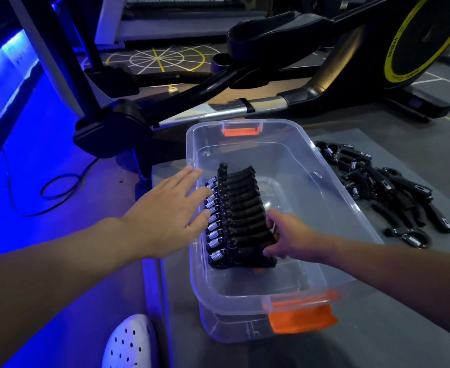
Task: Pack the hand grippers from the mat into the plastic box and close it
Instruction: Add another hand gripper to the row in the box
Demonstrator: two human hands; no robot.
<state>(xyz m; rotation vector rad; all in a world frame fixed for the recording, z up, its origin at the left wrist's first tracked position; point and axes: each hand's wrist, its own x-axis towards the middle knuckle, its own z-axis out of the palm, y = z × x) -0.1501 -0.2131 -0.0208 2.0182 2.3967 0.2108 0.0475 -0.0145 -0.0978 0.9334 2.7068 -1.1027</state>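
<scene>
Hand grippers (234,213) are packed in a row inside the plastic box (324,187), between the hands. Spring ends are pressed by the flat, straight-fingered left hand (165,213); handle ends are gripped by the curled right hand (290,235). A loose pile (385,189) is left on the mat (351,139) beyond the right hand. The row could be toppled by an uneven release.

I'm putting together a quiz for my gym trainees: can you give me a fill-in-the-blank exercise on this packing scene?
1. The row of hand grippers stands in the clear box, whose latches are ___.
2. The loose pile lies on the mat on the box's ___ side.
3. The left hand, fingers straight, reaches the row's metal ___.
4. The right hand grips the row's black ___.
Missing words: orange; right; springs; handles.
</scene>
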